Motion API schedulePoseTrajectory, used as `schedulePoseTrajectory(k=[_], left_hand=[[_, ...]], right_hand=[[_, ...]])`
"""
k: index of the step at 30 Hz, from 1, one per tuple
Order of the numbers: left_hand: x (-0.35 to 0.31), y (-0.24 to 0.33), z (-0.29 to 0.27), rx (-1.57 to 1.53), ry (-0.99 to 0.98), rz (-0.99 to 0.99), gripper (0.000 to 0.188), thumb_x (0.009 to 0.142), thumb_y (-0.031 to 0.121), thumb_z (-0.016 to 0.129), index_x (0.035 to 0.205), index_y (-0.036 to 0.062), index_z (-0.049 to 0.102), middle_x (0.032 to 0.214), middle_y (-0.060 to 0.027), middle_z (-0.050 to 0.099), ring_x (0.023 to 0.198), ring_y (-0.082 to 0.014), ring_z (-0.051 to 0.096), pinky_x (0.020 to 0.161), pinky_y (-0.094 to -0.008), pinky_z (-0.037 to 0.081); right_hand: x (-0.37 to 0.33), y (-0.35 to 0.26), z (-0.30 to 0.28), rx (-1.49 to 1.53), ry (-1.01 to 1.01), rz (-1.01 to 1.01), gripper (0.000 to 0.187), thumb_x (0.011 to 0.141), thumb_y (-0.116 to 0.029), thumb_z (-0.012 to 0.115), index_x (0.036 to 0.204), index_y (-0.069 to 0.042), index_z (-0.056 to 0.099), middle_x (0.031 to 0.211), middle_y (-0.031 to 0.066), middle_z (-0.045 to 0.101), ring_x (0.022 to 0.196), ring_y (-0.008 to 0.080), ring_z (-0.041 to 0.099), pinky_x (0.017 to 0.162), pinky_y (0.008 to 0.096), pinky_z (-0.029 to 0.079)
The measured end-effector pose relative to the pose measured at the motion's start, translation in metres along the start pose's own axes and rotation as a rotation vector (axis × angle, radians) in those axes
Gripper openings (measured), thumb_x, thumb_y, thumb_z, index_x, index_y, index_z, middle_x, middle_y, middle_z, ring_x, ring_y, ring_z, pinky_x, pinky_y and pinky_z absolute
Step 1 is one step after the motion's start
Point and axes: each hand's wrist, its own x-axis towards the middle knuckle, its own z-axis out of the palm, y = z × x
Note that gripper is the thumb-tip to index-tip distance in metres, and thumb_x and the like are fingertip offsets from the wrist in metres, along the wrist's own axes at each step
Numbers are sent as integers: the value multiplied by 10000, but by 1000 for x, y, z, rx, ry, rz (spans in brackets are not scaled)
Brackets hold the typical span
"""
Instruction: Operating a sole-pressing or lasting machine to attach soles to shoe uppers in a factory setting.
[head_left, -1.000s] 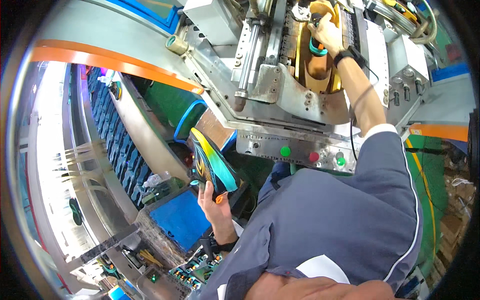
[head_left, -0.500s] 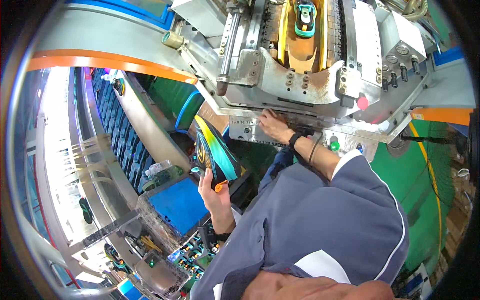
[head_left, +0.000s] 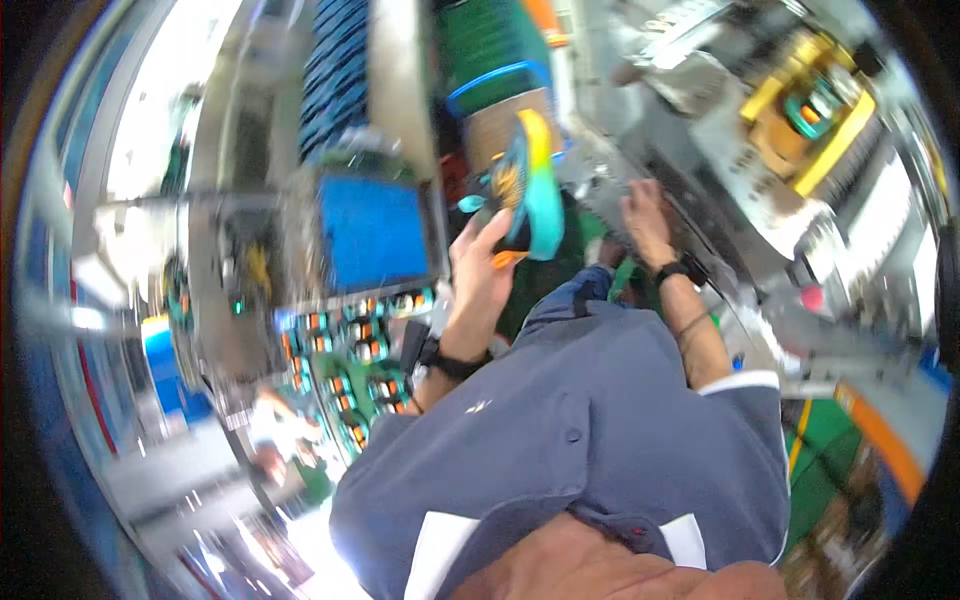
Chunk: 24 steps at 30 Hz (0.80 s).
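My left hand (head_left: 482, 262) is closed around the heel end of a sneaker (head_left: 543, 195), held up with its yellow and teal sole turned to the right. An orange pull tab shows at the heel, below my fingers. My right hand (head_left: 648, 222) rests at the front edge of a grey metal machine (head_left: 690, 205), fingers stretched out, with nothing seen in it. Inside the machine, between yellow side pads, sits another teal and black shoe (head_left: 812, 115). Motion blurs much of the picture.
Left of my left hand lies a blue pad (head_left: 372, 232) on a bench. Below it, a rack (head_left: 350, 350) holds several small teal, orange and black pieces. A conveyor (head_left: 335, 80) with a dark blue ridged surface runs at the upper left. Green floor (head_left: 830, 440) shows at right.
My view has swung left, so the machine sits farther right and the bench nearer the middle. The sneaker stays in my left hand, its sole now facing more to the right.
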Motion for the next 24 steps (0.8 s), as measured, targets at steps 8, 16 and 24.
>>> schedulePoseTrajectory(k=[8, 16, 24], left_hand=[[-50, -24, -84, -35, 261, -11, 250, 862, 83, 646, 1076, -45, 623, 1066, -108, 646, 966, -221, 639, 745, -342, 528], [-110, -60, -213, -399, 740, 86, 253, 805, 48, 692, 1020, -56, 610, 953, -102, 652, 833, -205, 638, 762, -328, 529], [-126, -51, -410, -561, 1223, 313, 362, 785, 93, 707, 1090, -61, 585, 936, -146, 655, 764, -246, 655, 562, -345, 538]], right_hand=[[3, 6, -1, -210, -146, -175, 291, 882, -153, 576, 1155, -54, 553, 1158, 184, 542, 1084, 364, 529, 907, 449, 446], [44, 5, 22, -224, -234, -96, 346, 861, -181, 615, 1161, -10, 584, 1126, 175, 580, 974, 295, 613, 825, 387, 494], [137, -410, 77, 349, -444, -707, 194, 937, -37, 566, 1114, 35, 595, 1125, 118, 629, 1053, 194, 593, 950, 332, 471]])
